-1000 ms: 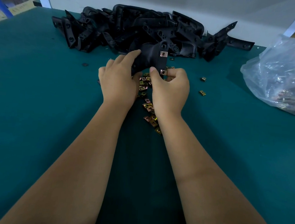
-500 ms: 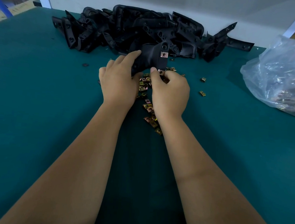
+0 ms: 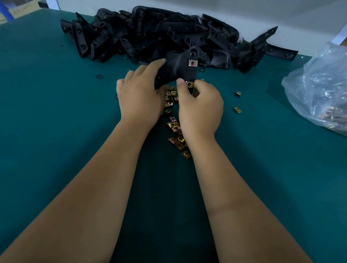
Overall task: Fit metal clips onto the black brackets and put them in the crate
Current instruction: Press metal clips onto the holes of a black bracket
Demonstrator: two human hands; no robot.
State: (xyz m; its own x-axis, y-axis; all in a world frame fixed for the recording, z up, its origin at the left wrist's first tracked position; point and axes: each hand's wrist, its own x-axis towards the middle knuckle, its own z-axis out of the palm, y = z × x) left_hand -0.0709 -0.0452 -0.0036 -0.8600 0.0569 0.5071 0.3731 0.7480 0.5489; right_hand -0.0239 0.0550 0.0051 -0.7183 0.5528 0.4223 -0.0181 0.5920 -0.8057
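Second clip (image 3: 189,84) now pushed up onto bracket (image 3: 176,69), pinched by right hand (image 3: 199,106); left hand (image 3: 140,95) gripping bracket; nearly crate-ready.

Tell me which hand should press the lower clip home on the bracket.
Right. The right hand already pinches the lower metal clip at the held black plastic bracket's edge, while the left hand grips and steadies that bracket.
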